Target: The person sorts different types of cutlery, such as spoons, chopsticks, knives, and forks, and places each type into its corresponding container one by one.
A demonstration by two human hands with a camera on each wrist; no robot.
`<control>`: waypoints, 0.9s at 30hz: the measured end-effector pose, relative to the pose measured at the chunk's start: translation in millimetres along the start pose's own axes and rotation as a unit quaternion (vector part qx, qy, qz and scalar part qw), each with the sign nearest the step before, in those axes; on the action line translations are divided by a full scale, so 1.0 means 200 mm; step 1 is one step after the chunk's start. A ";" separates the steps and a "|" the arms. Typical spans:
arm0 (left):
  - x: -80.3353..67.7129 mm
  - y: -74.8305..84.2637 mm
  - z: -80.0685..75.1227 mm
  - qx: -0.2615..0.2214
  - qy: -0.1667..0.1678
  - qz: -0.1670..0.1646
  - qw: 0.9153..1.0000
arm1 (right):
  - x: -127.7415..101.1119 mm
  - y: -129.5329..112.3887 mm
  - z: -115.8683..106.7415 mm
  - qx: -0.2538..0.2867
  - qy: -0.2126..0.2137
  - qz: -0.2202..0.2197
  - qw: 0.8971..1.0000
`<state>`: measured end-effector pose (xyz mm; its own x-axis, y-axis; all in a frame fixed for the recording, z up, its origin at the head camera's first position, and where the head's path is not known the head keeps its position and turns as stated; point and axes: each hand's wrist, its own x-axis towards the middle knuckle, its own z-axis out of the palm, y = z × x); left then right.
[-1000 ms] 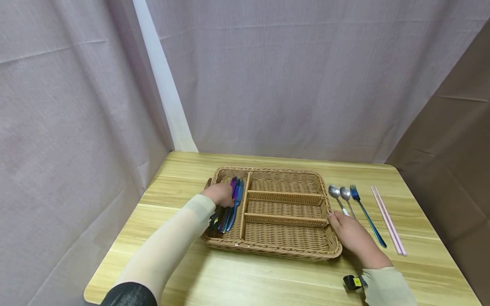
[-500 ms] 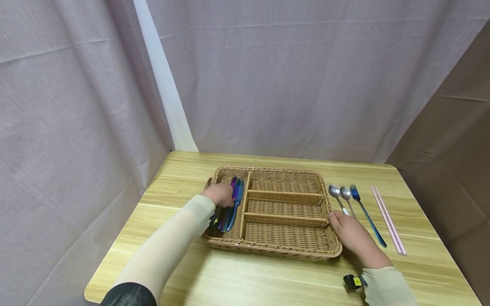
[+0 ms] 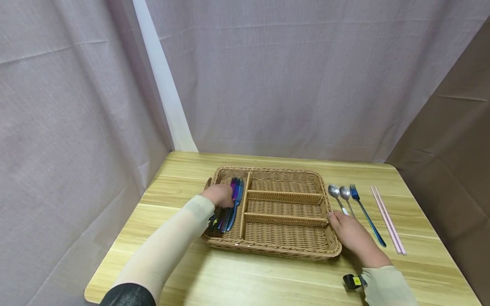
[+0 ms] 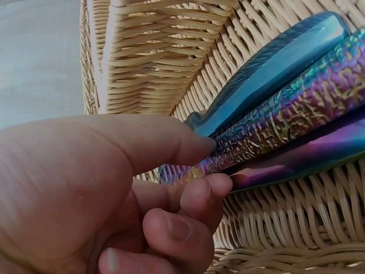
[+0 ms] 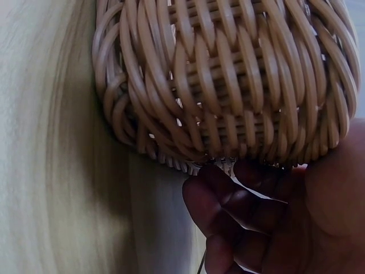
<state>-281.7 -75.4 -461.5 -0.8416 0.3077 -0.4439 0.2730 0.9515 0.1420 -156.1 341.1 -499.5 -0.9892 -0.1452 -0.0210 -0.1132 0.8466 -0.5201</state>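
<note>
Left hand: my left hand [image 3: 221,195] sits inside the long left compartment of the woven tan wicker cutlery tray [image 3: 268,251], thumb and curled fingers [image 4: 197,194] pinched together on the end of an iridescent purple-and-blue patterned metal utensil handle [image 4: 296,108].
Right hand: my right hand [image 3: 350,236] rests against the tray's right rim, fingers [image 5: 228,208] bent under the outer weave; whether they truly clamp it or only brace it I cannot tell.
Change: almost nothing has moved over the last second; both hands keep the same places and the tray has not shifted on the table.
Meaning: I judge this a pause for seating the piece among its neighbours, the right hand steadying the tray meanwhile.
Held piece: it lies flat along the compartment floor, directly under my left fingertips, running away from my palm towards the far wall.
Neighbours: a blue handle [image 4: 268,68] and a violet one [image 4: 308,157] lie touching it on either side.
Beyond the tray: two silver spoons [image 3: 340,196], a dark blue fork [image 3: 365,214] and a pair of pale pink chopsticks [image 3: 387,221] lie on the light wooden table [image 3: 245,280], just beside my right hand.
</note>
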 end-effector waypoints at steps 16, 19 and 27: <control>-0.04 0.00 0.00 0.000 0.035 0.011 0.999 | 0.00 0.00 0.00 -0.002 0.003 -0.007 1.000; -0.04 0.00 0.00 -0.008 0.039 0.015 0.999 | 0.00 0.00 0.00 -0.002 0.003 -0.007 1.000; -0.03 -0.05 -0.02 -0.050 0.052 0.028 0.997 | 0.00 0.00 0.00 0.001 0.005 -0.008 1.000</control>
<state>-280.9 -86.5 -456.5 -0.8719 0.3536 -0.3387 0.2771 0.9266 0.2541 -155.6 341.1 -500.0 -0.9880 -0.1543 -0.0047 -0.1292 0.8433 -0.5217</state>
